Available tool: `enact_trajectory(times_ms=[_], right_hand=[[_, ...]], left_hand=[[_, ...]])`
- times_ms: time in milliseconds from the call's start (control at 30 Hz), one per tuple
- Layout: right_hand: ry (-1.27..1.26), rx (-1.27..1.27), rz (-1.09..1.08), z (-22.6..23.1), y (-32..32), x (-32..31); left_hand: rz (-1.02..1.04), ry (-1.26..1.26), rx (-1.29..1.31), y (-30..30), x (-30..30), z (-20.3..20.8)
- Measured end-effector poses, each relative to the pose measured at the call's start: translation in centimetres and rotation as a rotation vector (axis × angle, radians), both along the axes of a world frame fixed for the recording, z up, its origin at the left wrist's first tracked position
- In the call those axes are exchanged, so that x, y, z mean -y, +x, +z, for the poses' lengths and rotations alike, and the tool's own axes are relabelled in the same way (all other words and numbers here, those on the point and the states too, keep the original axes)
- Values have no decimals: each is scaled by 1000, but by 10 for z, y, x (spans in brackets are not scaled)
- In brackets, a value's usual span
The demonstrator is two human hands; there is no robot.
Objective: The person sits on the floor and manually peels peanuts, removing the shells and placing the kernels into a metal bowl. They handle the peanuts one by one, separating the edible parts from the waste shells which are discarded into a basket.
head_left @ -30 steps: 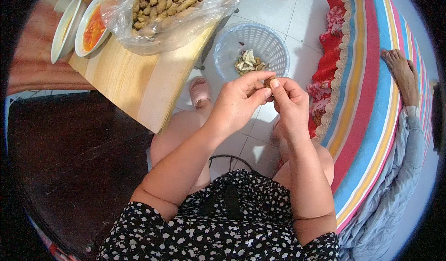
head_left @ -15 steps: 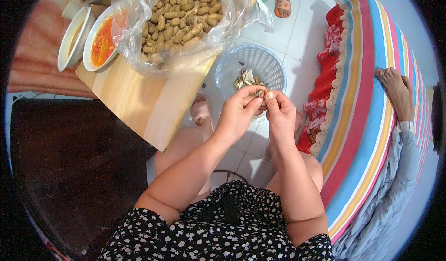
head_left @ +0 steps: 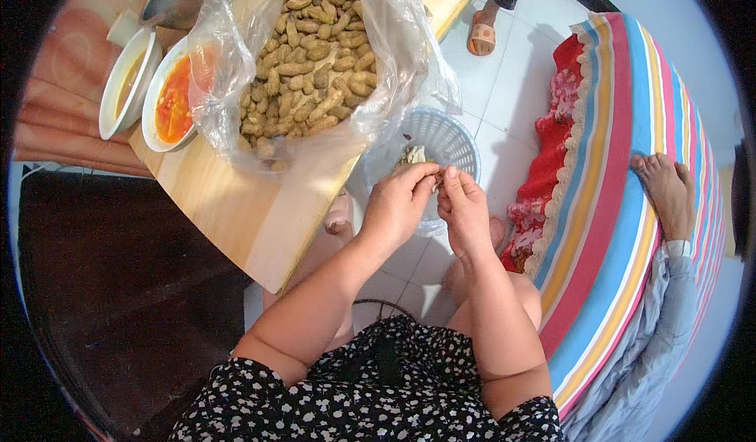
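My left hand point(head_left: 396, 198) and my right hand point(head_left: 465, 210) meet over the near side of a blue plastic basket point(head_left: 466, 149). Thumbs and fingertips are pinched together on a small brown peanut point(head_left: 438, 181), mostly hidden by the fingers. Inside the basket, scraps and shells point(head_left: 414, 155) lie on a clear liner, partly covered by my hands. Beyond my left hand, a clear plastic bag point(head_left: 398, 48) sits wide open on the wooden table, heaped with unshelled peanuts point(head_left: 303, 72).
The wooden table point(head_left: 228, 214) ends in a corner near my left forearm. It bears a bowl of red-orange food point(head_left: 173, 107), another white bowl point(head_left: 118, 88) and a metal bowl point(head_left: 175, 5). At right, another person's foot point(head_left: 665, 190) rests on a striped bed point(head_left: 606, 206); a sandalled foot point(head_left: 482, 34) stands farther off.
The view has tilted, so the table, bag and basket sit lower in the picture. My hands stay pinched together and now cover more of the scraps in the basket.
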State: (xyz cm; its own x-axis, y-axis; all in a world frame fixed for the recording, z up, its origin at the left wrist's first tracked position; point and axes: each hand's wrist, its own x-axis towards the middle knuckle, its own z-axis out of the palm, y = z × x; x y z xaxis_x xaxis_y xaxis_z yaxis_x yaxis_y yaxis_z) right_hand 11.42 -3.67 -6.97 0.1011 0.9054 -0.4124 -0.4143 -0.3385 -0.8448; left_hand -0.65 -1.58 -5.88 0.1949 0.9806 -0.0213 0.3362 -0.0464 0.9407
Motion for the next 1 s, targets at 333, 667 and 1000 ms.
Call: enact_trajectory(times_ms=[333,667,1000], right_hand=[[-66,-108,-23,7,2,-25],[-91,-280,23,16,15,-35],[-188,-230,-35,5,26,-27]], left_hand=[[116,-120,101,9,-20,15],[152,-100,47,14,-38,-2],[185,-203,261,12,-39,6]])
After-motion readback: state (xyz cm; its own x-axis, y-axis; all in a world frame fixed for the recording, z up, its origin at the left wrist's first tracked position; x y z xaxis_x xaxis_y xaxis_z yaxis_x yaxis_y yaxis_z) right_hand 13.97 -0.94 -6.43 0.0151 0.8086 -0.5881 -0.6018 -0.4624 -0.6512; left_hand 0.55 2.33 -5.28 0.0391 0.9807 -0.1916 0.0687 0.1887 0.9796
